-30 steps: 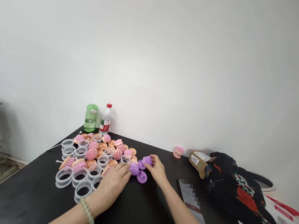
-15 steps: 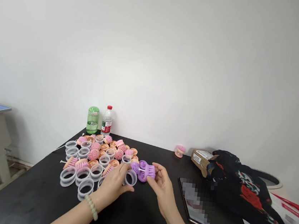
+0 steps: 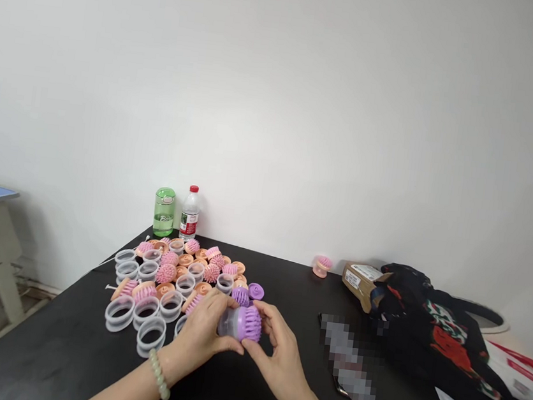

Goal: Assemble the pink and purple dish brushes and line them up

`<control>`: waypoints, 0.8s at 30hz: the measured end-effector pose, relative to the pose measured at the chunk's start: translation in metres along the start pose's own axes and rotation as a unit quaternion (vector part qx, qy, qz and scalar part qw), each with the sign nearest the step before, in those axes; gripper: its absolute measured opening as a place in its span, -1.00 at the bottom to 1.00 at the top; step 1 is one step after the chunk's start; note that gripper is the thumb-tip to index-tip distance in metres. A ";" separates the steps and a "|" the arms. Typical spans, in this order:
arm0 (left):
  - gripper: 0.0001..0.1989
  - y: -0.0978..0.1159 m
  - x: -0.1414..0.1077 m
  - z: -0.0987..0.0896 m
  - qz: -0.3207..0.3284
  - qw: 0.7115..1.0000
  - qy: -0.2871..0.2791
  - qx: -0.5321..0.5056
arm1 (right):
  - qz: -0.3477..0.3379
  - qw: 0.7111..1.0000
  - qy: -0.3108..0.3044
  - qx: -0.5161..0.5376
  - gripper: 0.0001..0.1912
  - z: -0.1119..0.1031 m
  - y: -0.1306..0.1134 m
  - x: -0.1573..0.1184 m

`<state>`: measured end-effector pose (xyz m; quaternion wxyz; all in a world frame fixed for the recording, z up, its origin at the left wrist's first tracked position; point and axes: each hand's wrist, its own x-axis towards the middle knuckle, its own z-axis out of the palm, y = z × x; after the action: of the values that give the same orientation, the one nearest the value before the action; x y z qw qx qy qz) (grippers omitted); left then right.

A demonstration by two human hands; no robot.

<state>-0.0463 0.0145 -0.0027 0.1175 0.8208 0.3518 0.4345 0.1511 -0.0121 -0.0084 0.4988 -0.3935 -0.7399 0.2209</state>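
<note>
My left hand [image 3: 204, 328], with a bead bracelet at the wrist, is closed around a translucent plastic ring [image 3: 228, 323]. Between the thumb and fingers of my right hand [image 3: 277, 355] is a purple bristled brush head [image 3: 250, 325], its bristles pointing right. The brush head's base meets the ring's right end; how far it sits inside cannot be seen. Just behind them lie another purple bristled piece [image 3: 240, 296] and a round purple cap [image 3: 256, 290]. To the left spread several loose translucent rings [image 3: 151, 336], pink bristled heads [image 3: 166, 273] and orange round caps [image 3: 185, 260].
A green bottle [image 3: 164, 213] and a red-capped water bottle [image 3: 190, 214] stand by the wall. One pink brush [image 3: 322, 267] sits apart at the back of the black table [image 3: 282, 272]. Rightward are a phone [image 3: 347, 363], a cardboard box [image 3: 359, 282] and a black bag [image 3: 422, 352].
My hands have come together, bringing the purple brush head against the translucent ring. The brush head has turned so its bristles face right. The purple cap now lies uncovered behind them.
</note>
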 end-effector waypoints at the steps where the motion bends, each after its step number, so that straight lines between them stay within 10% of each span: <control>1: -0.35 0.001 0.000 -0.001 0.000 1.000 -0.004 -0.009 | -0.005 1.000 -0.008 0.006 -0.49 -0.001 -0.001 0.000; 12: -0.39 0.027 0.005 -0.016 -0.134 0.960 -0.067 -0.235 | -0.013 0.999 -0.027 0.038 -0.44 -0.010 -0.011 0.000; 21: -0.58 0.031 0.003 -0.011 -0.253 0.779 -0.100 -0.565 | -0.122 0.991 -0.028 -0.046 -0.54 -0.015 -0.018 0.003; 24: -0.62 0.032 0.003 -0.008 -0.269 0.758 -0.094 -0.587 | -0.129 0.989 -0.020 -0.074 -0.56 -0.014 -0.017 0.001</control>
<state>-0.0366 -0.0073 0.0201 0.7205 0.4995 0.2214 0.4270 0.1576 -0.0222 0.0105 0.4777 -0.3262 -0.8087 0.1068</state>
